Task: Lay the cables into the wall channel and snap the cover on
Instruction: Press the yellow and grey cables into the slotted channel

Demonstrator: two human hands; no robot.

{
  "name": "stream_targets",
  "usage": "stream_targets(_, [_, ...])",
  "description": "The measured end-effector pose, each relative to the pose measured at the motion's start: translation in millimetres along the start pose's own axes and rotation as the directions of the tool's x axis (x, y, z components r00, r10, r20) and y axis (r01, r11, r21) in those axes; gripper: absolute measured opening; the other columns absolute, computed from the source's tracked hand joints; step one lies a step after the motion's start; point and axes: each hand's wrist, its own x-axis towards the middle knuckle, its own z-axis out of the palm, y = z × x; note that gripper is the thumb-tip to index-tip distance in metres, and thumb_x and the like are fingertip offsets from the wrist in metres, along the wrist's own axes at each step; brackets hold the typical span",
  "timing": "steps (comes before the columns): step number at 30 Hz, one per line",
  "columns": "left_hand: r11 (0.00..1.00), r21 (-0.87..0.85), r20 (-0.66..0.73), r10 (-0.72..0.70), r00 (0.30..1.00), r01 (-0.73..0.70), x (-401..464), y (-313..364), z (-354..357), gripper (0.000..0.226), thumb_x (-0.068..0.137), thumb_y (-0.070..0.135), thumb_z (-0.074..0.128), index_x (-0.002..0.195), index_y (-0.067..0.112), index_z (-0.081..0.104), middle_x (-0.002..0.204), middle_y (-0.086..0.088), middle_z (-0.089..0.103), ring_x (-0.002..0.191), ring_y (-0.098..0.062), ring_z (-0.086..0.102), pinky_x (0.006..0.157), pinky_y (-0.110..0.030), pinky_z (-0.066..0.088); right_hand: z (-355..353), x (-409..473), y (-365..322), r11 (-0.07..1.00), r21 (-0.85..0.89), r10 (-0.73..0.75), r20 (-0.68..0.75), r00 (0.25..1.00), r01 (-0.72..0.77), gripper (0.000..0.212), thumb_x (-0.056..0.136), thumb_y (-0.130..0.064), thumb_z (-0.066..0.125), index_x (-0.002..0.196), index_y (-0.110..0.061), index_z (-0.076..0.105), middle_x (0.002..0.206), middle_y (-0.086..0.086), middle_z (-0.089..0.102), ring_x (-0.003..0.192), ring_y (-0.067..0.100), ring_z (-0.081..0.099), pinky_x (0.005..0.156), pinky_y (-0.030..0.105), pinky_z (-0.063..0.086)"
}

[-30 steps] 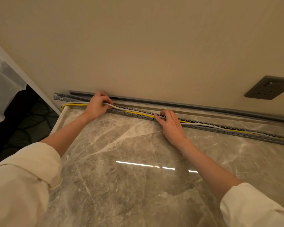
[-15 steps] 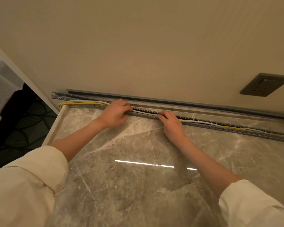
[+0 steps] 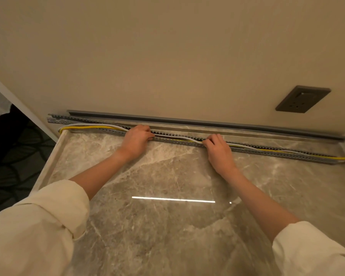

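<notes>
Both hands curled closed, the left hand (image 3: 136,139) and right hand (image 3: 217,148) pinched the white cable (image 3: 179,137) and yellow cable (image 3: 84,127) down into the slotted channel (image 3: 267,152) between them, seating slack; the cover strip (image 3: 187,121) lay beyond their fingertips, against the wall.

The slotted cable channel (image 3: 267,153) is grey, and so is the plain cover strip (image 3: 187,121) by the beige wall (image 3: 167,56). One cable (image 3: 84,127) is yellow, the other cable (image 3: 100,124) white. The marble countertop (image 3: 167,226) is grey-brown — veined in white. The wall socket (image 3: 302,99) is dark grey; the sleeves (image 3: 34,232) — cream.
</notes>
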Motion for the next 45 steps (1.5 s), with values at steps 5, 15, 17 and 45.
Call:
stream_targets(5, [1.000,0.001,0.014,-0.030,0.999,0.030,3,1,3,0.017,0.086,0.008,0.060,0.098,0.009,0.073,0.088,-0.012,0.068,0.087,-0.031,0.059,0.074,-0.043,0.051,-4,4,3,0.998,0.007,0.057,0.031,0.998,-0.057,0.023,0.073,0.011,0.067,0.095,0.004,0.067,0.086,0.018,0.064,0.080,0.033,0.060,0.058,0.035,0.050])
stream_targets(15, [0.999,0.003,0.002,-0.039,0.999,0.039,3,4,5,0.019,0.087,0.006,0.059,0.100,0.007,0.072,0.089,-0.014,0.068,0.088,-0.032,0.058,0.074,-0.041,0.050,-1,-6,-7,0.994,-0.047,0.097,0.066,0.993,-0.094,0.018,0.072,-0.008,0.065,0.089,-0.002,0.063,0.087,0.013,0.061,0.082,0.028,0.058,0.074,0.036,0.049])
stream_targets(17, [1.000,-0.009,0.012,-0.028,1.000,0.028,7,10,5,0.019,0.087,0.005,0.057,0.100,0.005,0.072,0.090,-0.016,0.068,0.090,-0.033,0.058,0.074,-0.040,0.047,-1,2,-5,0.991,-0.051,0.126,0.082,0.989,-0.122,0.017,0.079,-0.018,0.064,0.087,-0.003,0.061,0.086,0.013,0.059,0.081,0.028,0.055,0.073,0.038,0.047])
stream_targets(45, [0.990,-0.046,-0.256,-0.140,0.956,0.132,-51,-77,-50,0.018,0.087,0.009,0.061,0.103,0.004,0.069,0.102,-0.015,0.067,0.095,-0.032,0.061,0.081,-0.044,0.053,35,62,-132,0.985,0.132,-0.132,0.141,0.981,0.114,0.044,0.075,-0.004,0.054,0.118,0.000,0.048,0.116,0.021,0.051,0.105,0.035,0.048,0.092,0.042,0.042])
